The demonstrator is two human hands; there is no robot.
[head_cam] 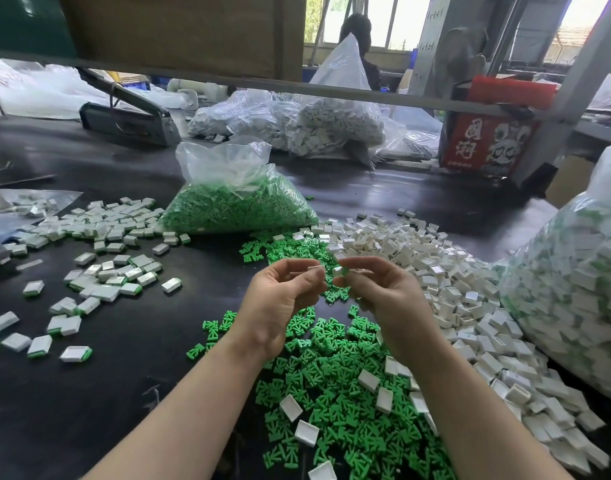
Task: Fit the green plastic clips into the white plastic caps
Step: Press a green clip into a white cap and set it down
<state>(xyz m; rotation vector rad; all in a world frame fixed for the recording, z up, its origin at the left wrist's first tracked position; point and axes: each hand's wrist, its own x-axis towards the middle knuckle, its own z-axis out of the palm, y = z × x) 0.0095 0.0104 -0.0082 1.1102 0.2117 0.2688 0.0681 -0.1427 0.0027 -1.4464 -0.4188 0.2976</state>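
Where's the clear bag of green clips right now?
In the head view, the bag of green clips lies on the dark table beyond the hands, left of centre, between the assembled caps and the white caps pile.

Head view, down over table [89, 393]
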